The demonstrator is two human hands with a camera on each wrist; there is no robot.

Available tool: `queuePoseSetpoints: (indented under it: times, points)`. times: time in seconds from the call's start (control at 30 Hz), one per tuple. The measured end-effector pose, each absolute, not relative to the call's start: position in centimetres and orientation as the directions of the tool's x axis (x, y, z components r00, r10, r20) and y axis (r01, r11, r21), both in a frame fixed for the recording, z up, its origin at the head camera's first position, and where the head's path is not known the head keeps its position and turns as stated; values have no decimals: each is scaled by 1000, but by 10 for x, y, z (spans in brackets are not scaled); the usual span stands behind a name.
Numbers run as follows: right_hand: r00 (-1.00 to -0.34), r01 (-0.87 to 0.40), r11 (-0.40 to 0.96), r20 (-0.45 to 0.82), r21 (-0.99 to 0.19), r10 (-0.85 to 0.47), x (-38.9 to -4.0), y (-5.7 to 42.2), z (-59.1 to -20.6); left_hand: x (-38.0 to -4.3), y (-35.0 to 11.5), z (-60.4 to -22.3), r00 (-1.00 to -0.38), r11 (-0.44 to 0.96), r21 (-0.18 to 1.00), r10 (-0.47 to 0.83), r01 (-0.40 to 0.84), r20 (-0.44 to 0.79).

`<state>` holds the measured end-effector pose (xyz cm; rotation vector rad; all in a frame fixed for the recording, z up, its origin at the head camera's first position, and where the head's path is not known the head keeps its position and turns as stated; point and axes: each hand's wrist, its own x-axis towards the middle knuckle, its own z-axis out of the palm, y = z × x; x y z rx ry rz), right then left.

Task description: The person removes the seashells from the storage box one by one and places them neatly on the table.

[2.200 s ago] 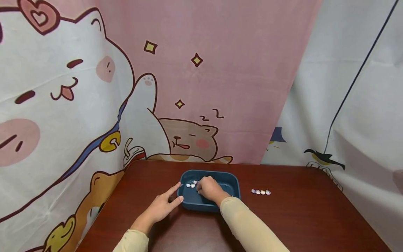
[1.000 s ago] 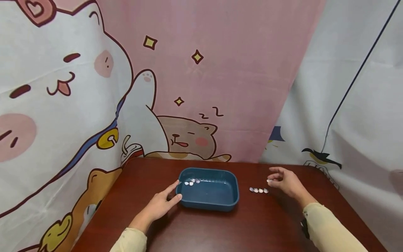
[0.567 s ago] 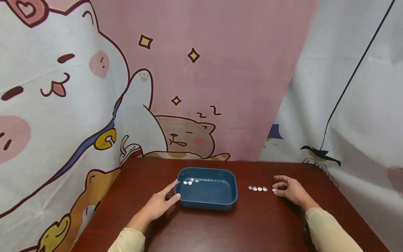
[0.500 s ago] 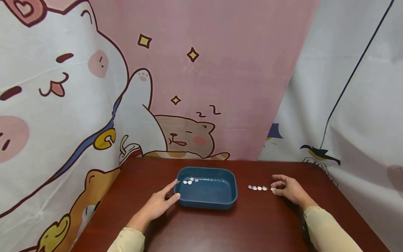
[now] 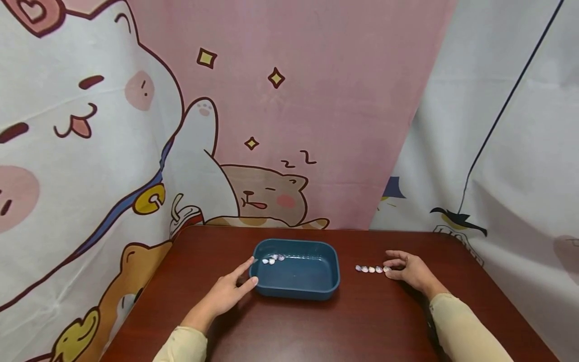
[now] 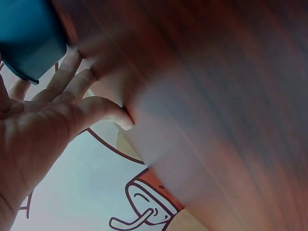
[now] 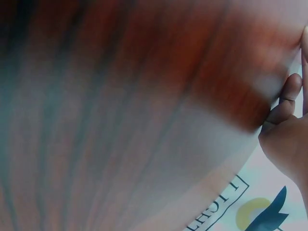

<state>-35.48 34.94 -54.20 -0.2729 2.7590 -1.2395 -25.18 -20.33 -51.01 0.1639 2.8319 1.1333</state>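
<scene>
A blue rectangular basin [image 5: 296, 294] stands mid-table, with several small pale and purplish shells [image 5: 272, 260] in its back left corner. My left hand [image 5: 224, 294] touches the basin's left end with thumb and forefinger stretched out; its other fingers show on the table in the left wrist view. Right of the basin, several shells form a short row [image 5: 368, 269]. At that row's right end my right hand [image 5: 413, 273] holds a whitish shell [image 5: 386, 269] between thumb and fingers, at table level. The right wrist view catches part of the hand [image 7: 286, 125], but not the shell.
The dark red-brown wooden table [image 5: 289, 332] reaches back to a printed cloth [image 5: 344, 125] with cartoon cats hanging behind it. More white cloth [image 5: 520, 166] hangs along the right side. Bare tabletop lies in front of the basin.
My right hand has left the basin and travelled right with a shell, lowered it right of the row, then slid it left against the row's end. My left hand stays at the basin.
</scene>
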Motion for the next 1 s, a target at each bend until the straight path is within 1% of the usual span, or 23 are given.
queuePoseSetpoints:
  times: [0.43, 0.77, 0.83, 1.0]
  points:
    - [-980, -97, 658, -46, -747, -195, -353, 346, -540, -253, -206, -513, -990, 711, 700, 134, 66, -42]
    - [-977, -120, 639, -24, -760, -212, -353, 347, -542, -253, -205, -513, -990, 715, 696, 132, 64, -44]
    - [-975, -124, 638, -27, -760, -221, -353, 347, -542, -252, -205, -513, -991, 717, 694, 130, 64, -43]
    - [-954, -163, 660, -53, -733, -295, -354, 349, -538, -252, -204, -512, -992, 722, 689, 122, 58, -44]
